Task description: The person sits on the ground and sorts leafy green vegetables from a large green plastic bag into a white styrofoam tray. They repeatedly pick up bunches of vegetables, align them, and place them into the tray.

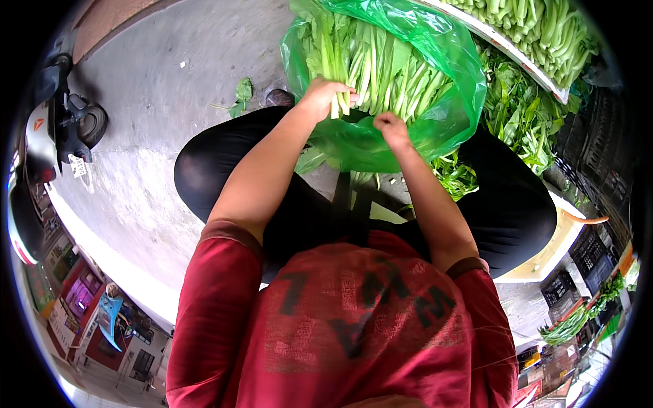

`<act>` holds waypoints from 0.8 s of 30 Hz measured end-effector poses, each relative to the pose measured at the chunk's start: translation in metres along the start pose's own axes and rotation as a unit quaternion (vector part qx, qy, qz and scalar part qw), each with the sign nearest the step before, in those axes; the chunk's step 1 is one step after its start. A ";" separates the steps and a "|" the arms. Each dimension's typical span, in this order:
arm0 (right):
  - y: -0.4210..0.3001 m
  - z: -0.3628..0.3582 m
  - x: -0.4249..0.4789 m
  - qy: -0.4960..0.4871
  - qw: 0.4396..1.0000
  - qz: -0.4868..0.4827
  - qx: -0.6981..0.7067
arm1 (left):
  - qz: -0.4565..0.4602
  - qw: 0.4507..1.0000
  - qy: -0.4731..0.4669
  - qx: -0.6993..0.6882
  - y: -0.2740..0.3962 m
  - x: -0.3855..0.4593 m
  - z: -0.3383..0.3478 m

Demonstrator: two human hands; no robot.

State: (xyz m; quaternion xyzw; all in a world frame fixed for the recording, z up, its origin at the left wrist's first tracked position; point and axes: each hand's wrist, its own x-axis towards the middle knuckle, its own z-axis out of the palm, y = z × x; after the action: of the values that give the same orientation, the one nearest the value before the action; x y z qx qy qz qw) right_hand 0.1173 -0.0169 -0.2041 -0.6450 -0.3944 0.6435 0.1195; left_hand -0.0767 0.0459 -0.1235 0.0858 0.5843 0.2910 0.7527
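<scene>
Before me is a green plastic bag (461, 109), its mouth spread wide and lined with leafy green vegetables (375, 66). Their pale stalk ends point towards me. My left hand (326, 99) grips a few stalks (335, 56) at the bag's left side, with their cut ends sticking out below the fingers. Close to the stalk ends at the near middle of the bag, my right hand (393, 128) has its fingers curled in. It is slightly blurred, and whether anything is inside it is hidden. The bag sits between my bent knees.
A white-edged tray (541, 76) piled with thick green stalks (541, 30) is at the upper right. Below it lie loose leafy greens (515, 112). A fallen leaf (242, 97) rests on the concrete floor (148, 92). A parked scooter (48, 132) stands far left; black crates (586, 255) are at right.
</scene>
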 end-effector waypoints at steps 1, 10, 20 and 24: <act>0.035 -0.008 0.003 -0.037 0.987 0.024 -0.158 | 0.006 0.999 -0.023 -0.021 0.004 -0.001 0.001; 0.008 -0.020 0.010 0.134 0.979 0.127 0.089 | 0.012 0.996 -0.033 -0.081 0.017 -0.001 -0.007; 0.015 -0.027 0.013 0.241 0.971 0.008 -0.010 | 0.021 0.996 -0.061 -0.065 0.035 -0.013 -0.014; -0.009 0.003 0.021 0.093 0.990 -0.029 0.102 | 0.038 0.996 -0.027 -0.074 0.034 -0.013 -0.014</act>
State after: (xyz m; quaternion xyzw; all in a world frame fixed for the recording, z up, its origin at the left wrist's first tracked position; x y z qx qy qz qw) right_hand 0.1083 0.0018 -0.2136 -0.6745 -0.3327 0.6140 0.2396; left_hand -0.1033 0.0634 -0.1007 0.0598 0.5366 0.3596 0.7610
